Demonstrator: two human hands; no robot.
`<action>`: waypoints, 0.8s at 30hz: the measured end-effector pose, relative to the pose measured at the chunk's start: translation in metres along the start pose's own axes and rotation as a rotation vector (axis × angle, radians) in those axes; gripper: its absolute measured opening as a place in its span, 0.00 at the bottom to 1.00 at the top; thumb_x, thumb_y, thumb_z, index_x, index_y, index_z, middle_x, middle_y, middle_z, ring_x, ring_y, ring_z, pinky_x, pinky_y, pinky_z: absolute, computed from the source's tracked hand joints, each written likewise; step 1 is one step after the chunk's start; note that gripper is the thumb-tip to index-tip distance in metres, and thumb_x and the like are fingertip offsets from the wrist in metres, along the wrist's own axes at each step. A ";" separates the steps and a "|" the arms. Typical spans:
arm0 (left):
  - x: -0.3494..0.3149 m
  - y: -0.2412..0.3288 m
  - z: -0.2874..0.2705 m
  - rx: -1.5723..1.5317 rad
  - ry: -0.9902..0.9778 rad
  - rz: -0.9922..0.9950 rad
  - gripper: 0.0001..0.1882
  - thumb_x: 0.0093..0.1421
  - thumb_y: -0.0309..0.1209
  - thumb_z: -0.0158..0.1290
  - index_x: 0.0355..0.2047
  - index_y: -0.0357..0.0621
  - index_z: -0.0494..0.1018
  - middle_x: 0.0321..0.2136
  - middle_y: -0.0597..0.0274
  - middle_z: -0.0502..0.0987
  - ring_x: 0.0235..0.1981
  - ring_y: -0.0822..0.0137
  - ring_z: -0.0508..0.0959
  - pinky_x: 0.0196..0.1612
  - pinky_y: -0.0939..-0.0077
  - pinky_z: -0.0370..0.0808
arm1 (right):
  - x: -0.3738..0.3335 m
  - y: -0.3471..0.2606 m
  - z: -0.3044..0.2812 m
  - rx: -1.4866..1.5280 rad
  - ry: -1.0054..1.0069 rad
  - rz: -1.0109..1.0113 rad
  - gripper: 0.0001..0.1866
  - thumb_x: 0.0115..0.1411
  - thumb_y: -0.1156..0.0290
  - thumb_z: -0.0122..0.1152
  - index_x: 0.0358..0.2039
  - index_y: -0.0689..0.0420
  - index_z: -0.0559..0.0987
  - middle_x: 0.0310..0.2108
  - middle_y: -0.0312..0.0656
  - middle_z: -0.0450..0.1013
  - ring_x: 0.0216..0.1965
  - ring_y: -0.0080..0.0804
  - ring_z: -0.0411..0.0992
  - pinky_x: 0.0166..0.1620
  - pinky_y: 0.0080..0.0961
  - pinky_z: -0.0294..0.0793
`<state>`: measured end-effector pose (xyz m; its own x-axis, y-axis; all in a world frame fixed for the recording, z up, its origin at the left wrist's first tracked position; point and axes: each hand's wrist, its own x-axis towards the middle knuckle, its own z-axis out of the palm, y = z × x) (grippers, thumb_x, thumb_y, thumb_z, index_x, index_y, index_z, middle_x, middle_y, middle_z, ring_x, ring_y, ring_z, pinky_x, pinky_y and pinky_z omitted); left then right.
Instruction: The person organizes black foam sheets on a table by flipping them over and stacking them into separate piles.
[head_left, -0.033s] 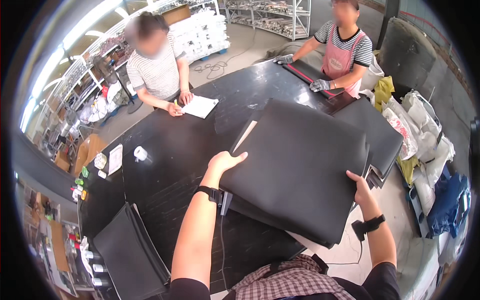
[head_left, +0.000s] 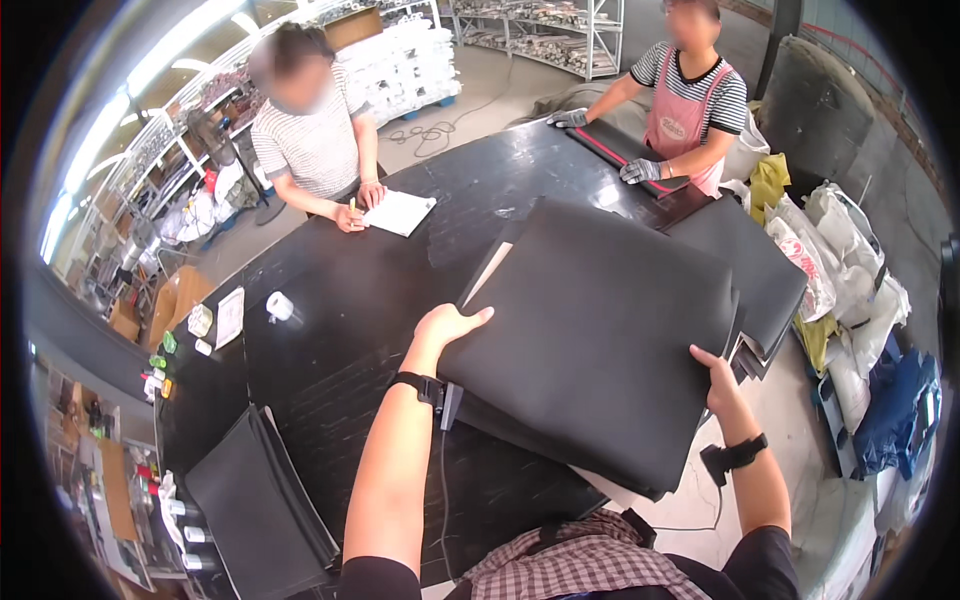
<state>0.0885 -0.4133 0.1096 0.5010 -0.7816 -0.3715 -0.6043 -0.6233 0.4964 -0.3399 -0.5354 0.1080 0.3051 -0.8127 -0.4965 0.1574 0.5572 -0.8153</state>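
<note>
A thick stack of black, leather-like sheets [head_left: 600, 340] lies tilted before me, its lower corner reaching past the table's near edge. On the stack's left edge is my left hand [head_left: 447, 328], thumb on top and fingers hidden underneath. My right hand [head_left: 722, 385] grips the right edge the same way, its thumb pointing up along the side. Pale layers show under the top sheet at the upper left. Behind it to the right, more black sheets [head_left: 745, 255] lie stacked with light edges showing.
Across the black table [head_left: 340, 290], one person writes on white paper [head_left: 400, 214]; another, in gloves, holds a black piece with red trim [head_left: 625, 155]. Folded black sheets [head_left: 255, 500] lie at near left. A white roll [head_left: 281, 305] stands farther back. Sacks [head_left: 835, 260] crowd the right.
</note>
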 end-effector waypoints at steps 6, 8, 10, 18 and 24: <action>-0.015 0.011 0.000 -0.264 0.147 0.136 0.29 0.47 0.52 0.58 0.37 0.38 0.76 0.29 0.54 0.80 0.32 0.61 0.80 0.39 0.71 0.73 | -0.005 -0.003 0.022 -0.188 0.014 -0.307 0.19 0.54 0.72 0.60 0.46 0.64 0.71 0.41 0.43 0.72 0.41 0.32 0.72 0.46 0.27 0.71; -0.041 0.035 -0.010 -0.320 0.159 0.130 0.27 0.47 0.48 0.59 0.39 0.38 0.75 0.31 0.56 0.80 0.31 0.61 0.80 0.39 0.71 0.73 | -0.014 -0.010 0.028 -0.242 -0.002 -0.388 0.18 0.54 0.73 0.61 0.45 0.64 0.71 0.40 0.42 0.72 0.41 0.30 0.72 0.46 0.26 0.71; -0.065 0.061 -0.021 -0.081 0.282 0.253 0.26 0.48 0.48 0.59 0.38 0.37 0.75 0.31 0.55 0.79 0.31 0.62 0.80 0.38 0.70 0.73 | -0.018 -0.017 0.032 -0.310 -0.038 -0.490 0.19 0.54 0.74 0.62 0.45 0.65 0.71 0.41 0.42 0.72 0.40 0.29 0.72 0.46 0.26 0.71; -0.069 -0.017 -0.038 -0.684 0.139 0.071 0.24 0.54 0.40 0.58 0.43 0.32 0.71 0.35 0.55 0.76 0.34 0.68 0.76 0.40 0.73 0.73 | -0.008 -0.022 0.043 -0.295 -0.170 -0.176 0.22 0.53 0.70 0.62 0.45 0.69 0.71 0.40 0.47 0.73 0.41 0.30 0.72 0.44 0.26 0.72; -0.028 -0.113 0.029 -0.805 -0.107 -0.064 0.30 0.55 0.43 0.58 0.52 0.37 0.65 0.45 0.58 0.72 0.48 0.64 0.70 0.52 0.70 0.65 | 0.002 0.004 0.047 -0.992 -0.048 -0.594 0.29 0.52 0.57 0.62 0.49 0.65 0.71 0.56 0.59 0.58 0.60 0.52 0.54 0.60 0.38 0.57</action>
<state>0.1248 -0.3219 0.0414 0.4333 -0.7685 -0.4708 0.0746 -0.4900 0.8686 -0.2942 -0.5265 0.1182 0.4690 -0.8824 0.0374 -0.5120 -0.3061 -0.8026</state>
